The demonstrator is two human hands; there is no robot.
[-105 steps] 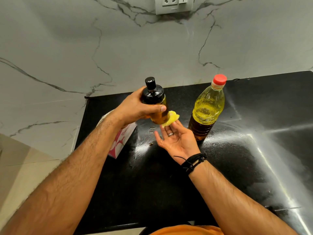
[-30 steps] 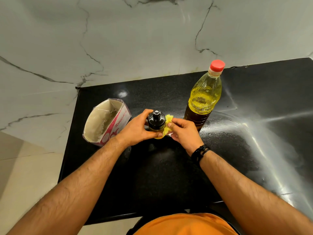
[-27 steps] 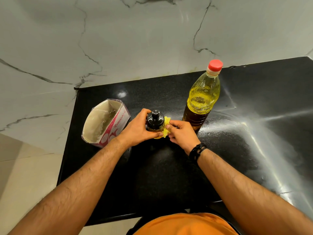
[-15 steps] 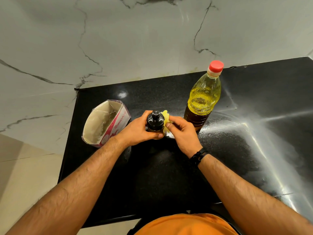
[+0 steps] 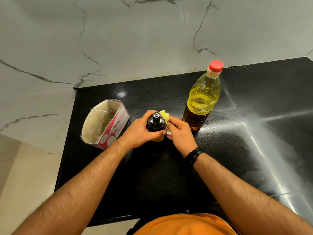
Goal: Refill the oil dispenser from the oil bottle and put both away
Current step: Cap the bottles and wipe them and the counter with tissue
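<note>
The oil dispenser [image 5: 155, 122], a small bottle with a black pump cap, stands upright on the black counter [image 5: 169, 175]. My left hand [image 5: 140, 131] is wrapped around its body from the left. My right hand [image 5: 179, 133] presses a crumpled yellow tissue [image 5: 165, 115] against the dispenser's right side. The oil bottle [image 5: 203, 97], clear plastic with yellow oil and a red cap, stands upright just right of my right hand, apart from it. The dispenser's lower body is hidden by my fingers.
An open pink and white tissue box [image 5: 103, 122] lies tilted on the counter left of my left hand. A marble wall [image 5: 135, 39] runs behind the counter. Pale floor tiles [image 5: 22, 180] lie beyond the counter's left edge.
The dispenser came down from mid-air onto the counter. My right hand, once open under it, now holds the tissue against its side and has slid slightly up along it.
</note>
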